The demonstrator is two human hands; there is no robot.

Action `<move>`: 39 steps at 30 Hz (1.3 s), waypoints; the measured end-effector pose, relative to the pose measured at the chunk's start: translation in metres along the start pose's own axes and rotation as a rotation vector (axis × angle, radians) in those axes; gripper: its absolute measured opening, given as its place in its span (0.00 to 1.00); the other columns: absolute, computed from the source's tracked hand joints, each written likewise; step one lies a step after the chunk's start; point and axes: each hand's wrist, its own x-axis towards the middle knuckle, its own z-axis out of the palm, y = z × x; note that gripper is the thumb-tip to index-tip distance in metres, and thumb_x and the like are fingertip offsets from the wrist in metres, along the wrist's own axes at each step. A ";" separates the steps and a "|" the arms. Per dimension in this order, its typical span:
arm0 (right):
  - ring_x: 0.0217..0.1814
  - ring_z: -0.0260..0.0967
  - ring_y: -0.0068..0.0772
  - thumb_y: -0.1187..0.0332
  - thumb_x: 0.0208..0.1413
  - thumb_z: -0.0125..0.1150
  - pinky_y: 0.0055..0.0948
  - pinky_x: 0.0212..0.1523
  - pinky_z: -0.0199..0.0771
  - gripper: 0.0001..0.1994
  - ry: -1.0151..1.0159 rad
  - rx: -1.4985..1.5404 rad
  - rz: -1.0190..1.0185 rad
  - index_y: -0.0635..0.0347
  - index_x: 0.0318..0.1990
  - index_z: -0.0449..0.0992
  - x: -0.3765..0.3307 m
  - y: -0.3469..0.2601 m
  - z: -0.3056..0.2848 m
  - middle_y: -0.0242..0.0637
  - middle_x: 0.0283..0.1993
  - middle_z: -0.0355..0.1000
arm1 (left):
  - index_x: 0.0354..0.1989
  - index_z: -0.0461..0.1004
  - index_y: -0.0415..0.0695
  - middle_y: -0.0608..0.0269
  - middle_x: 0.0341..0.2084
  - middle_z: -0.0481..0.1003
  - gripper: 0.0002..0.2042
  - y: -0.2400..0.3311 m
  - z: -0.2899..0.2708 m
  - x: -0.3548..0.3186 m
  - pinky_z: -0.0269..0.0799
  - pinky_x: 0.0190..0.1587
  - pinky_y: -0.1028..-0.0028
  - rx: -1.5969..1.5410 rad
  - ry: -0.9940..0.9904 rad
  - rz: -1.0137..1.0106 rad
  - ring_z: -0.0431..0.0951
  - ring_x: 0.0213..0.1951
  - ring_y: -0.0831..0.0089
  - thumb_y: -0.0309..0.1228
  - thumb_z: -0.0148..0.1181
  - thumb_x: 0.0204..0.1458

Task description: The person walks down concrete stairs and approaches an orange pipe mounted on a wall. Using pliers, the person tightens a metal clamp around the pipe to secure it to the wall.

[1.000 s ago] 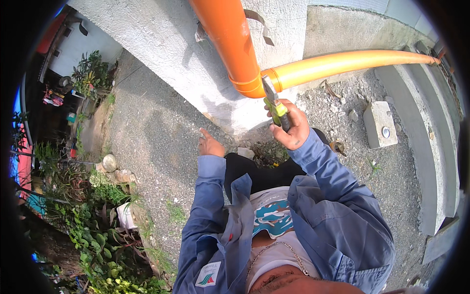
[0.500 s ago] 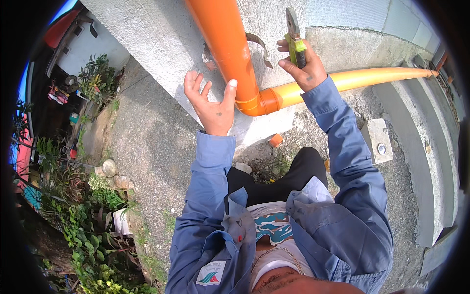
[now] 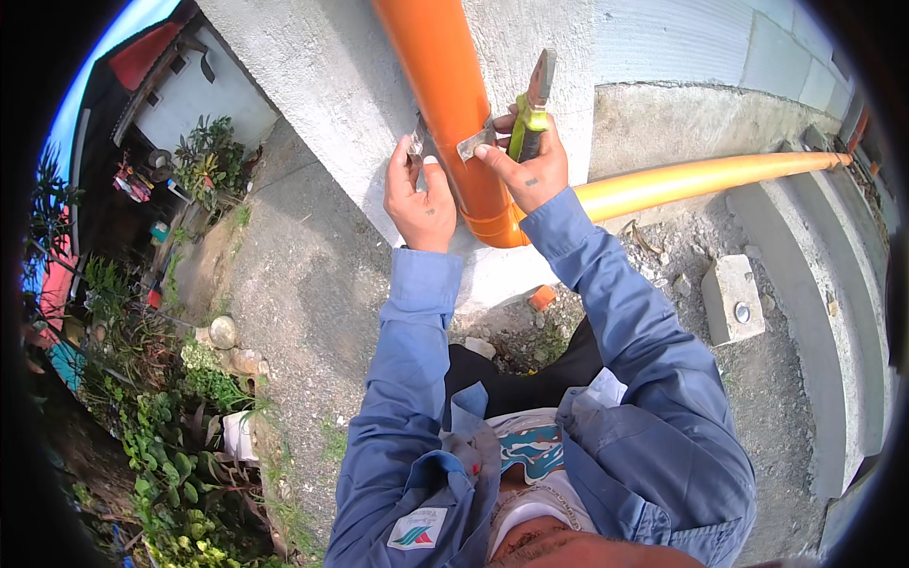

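Note:
An orange pipe (image 3: 437,80) runs down the rough wall and joins an elbow at its foot. A thin metal strap (image 3: 474,140) bends round its right side. My right hand (image 3: 540,175) holds pliers (image 3: 532,109) with green and black handles, jaws upward, while its thumb presses the strap's end against the pipe. On the pipe's left side, my left hand (image 3: 422,208) has thumb and curled fingers around the strap's other end; the exact contact is partly hidden.
From the elbow a lighter orange pipe (image 3: 710,180) runs right along the wall base. Concrete steps (image 3: 786,312) and a concrete block (image 3: 732,301) lie at right. A small orange piece (image 3: 542,298) sits on gravelly ground. Plants (image 3: 180,454) grow at left.
My right hand has moved left with the pliers and brought the strap's loose right end onto the pipe. The left hand has risen slightly and closed in at the strap's left end.

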 end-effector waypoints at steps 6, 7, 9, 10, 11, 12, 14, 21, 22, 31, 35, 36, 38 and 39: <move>0.40 0.73 0.21 0.67 0.45 0.82 0.26 0.42 0.77 0.34 0.197 -0.261 -0.053 0.63 0.58 0.67 -0.006 -0.004 0.025 0.34 0.43 0.75 | 0.62 0.70 0.29 0.42 0.51 0.78 0.20 0.000 -0.008 -0.004 0.78 0.54 0.65 -0.014 -0.078 -0.007 0.82 0.51 0.60 0.23 0.56 0.62; 0.40 0.73 0.22 0.66 0.44 0.83 0.27 0.42 0.77 0.35 0.200 -0.287 -0.046 0.64 0.58 0.67 -0.006 -0.004 0.027 0.35 0.43 0.75 | 0.62 0.69 0.29 0.42 0.51 0.78 0.20 0.001 -0.009 -0.004 0.78 0.54 0.66 -0.030 -0.083 0.001 0.82 0.51 0.60 0.23 0.56 0.63; 0.40 0.74 0.25 0.64 0.43 0.84 0.28 0.41 0.77 0.37 0.212 -0.330 -0.078 0.66 0.57 0.67 -0.004 -0.003 0.030 0.37 0.43 0.75 | 0.63 0.69 0.29 0.42 0.51 0.78 0.20 0.001 -0.008 -0.003 0.78 0.54 0.66 -0.037 -0.087 0.009 0.82 0.52 0.60 0.24 0.56 0.63; 0.41 0.74 0.26 0.63 0.43 0.84 0.29 0.42 0.78 0.37 0.232 -0.382 -0.065 0.67 0.57 0.67 -0.003 -0.003 0.031 0.39 0.44 0.75 | 0.63 0.69 0.29 0.42 0.51 0.78 0.20 0.001 -0.008 -0.003 0.78 0.54 0.66 -0.044 -0.091 0.018 0.82 0.52 0.60 0.24 0.55 0.64; 0.42 0.75 0.28 0.62 0.42 0.85 0.30 0.43 0.78 0.38 0.253 -0.420 -0.102 0.68 0.57 0.67 -0.002 -0.002 0.033 0.40 0.44 0.75 | 0.62 0.70 0.29 0.42 0.50 0.79 0.20 0.002 -0.007 -0.002 0.78 0.53 0.66 -0.064 -0.085 0.026 0.82 0.52 0.61 0.23 0.56 0.63; 0.42 0.75 0.30 0.61 0.42 0.85 0.31 0.44 0.78 0.39 0.270 -0.438 -0.158 0.68 0.57 0.67 -0.001 -0.002 0.035 0.41 0.44 0.76 | 0.62 0.70 0.29 0.42 0.49 0.80 0.20 0.003 -0.005 -0.002 0.79 0.52 0.66 -0.047 -0.094 0.035 0.82 0.52 0.60 0.23 0.57 0.63; 0.43 0.76 0.33 0.59 0.41 0.85 0.33 0.45 0.78 0.40 0.290 -0.481 -0.189 0.69 0.57 0.67 0.000 -0.001 0.036 0.42 0.44 0.76 | 0.61 0.70 0.29 0.42 0.48 0.80 0.20 0.005 -0.003 -0.004 0.80 0.51 0.66 -0.017 -0.111 0.047 0.83 0.50 0.60 0.24 0.57 0.62; 0.59 0.69 0.54 0.62 0.42 0.82 0.42 0.58 0.72 0.43 0.211 -0.418 -0.100 0.71 0.63 0.63 -0.004 -0.003 0.035 0.54 0.56 0.68 | 0.59 0.72 0.28 0.41 0.45 0.81 0.19 0.008 0.008 -0.007 0.81 0.47 0.63 0.026 -0.058 0.094 0.85 0.46 0.56 0.25 0.59 0.61; 0.58 0.69 0.54 0.62 0.42 0.82 0.42 0.58 0.72 0.43 0.218 -0.434 -0.107 0.71 0.63 0.63 -0.004 -0.004 0.035 0.54 0.56 0.68 | 0.59 0.73 0.28 0.41 0.45 0.81 0.19 0.008 0.009 -0.007 0.81 0.48 0.63 0.030 -0.046 0.095 0.85 0.46 0.55 0.25 0.59 0.60; 0.46 0.80 0.45 0.58 0.37 0.85 0.37 0.47 0.81 0.44 0.165 -0.536 0.001 0.72 0.59 0.66 0.009 -0.028 0.026 0.51 0.47 0.77 | 0.58 0.73 0.28 0.38 0.47 0.80 0.21 0.018 0.016 -0.012 0.79 0.50 0.60 0.176 -0.012 0.176 0.83 0.49 0.47 0.25 0.62 0.57; 0.44 0.80 0.42 0.59 0.37 0.85 0.36 0.45 0.81 0.42 0.117 -0.514 -0.048 0.70 0.57 0.67 0.012 -0.035 0.022 0.49 0.46 0.78 | 0.60 0.72 0.28 0.41 0.49 0.80 0.24 0.018 0.020 -0.015 0.79 0.53 0.63 0.185 0.014 0.268 0.83 0.50 0.54 0.23 0.65 0.54; 0.43 0.80 0.42 0.59 0.37 0.85 0.36 0.44 0.82 0.42 0.124 -0.528 -0.063 0.71 0.57 0.67 0.012 -0.036 0.022 0.49 0.46 0.78 | 0.60 0.72 0.28 0.41 0.49 0.80 0.24 0.016 0.021 -0.016 0.79 0.53 0.63 0.180 0.022 0.268 0.83 0.51 0.54 0.22 0.65 0.54; 0.42 0.80 0.41 0.59 0.37 0.84 0.36 0.43 0.82 0.42 0.135 -0.558 -0.078 0.71 0.57 0.67 0.011 -0.035 0.023 0.49 0.45 0.78 | 0.60 0.72 0.29 0.42 0.49 0.80 0.24 0.014 0.022 -0.018 0.79 0.54 0.63 0.192 0.040 0.273 0.83 0.51 0.54 0.20 0.65 0.53; 0.41 0.80 0.40 0.57 0.37 0.85 0.35 0.42 0.81 0.43 0.145 -0.571 -0.105 0.72 0.57 0.67 0.010 -0.033 0.023 0.48 0.44 0.78 | 0.60 0.73 0.29 0.42 0.49 0.80 0.24 0.012 0.022 -0.019 0.79 0.53 0.63 0.186 0.042 0.266 0.83 0.51 0.54 0.18 0.64 0.53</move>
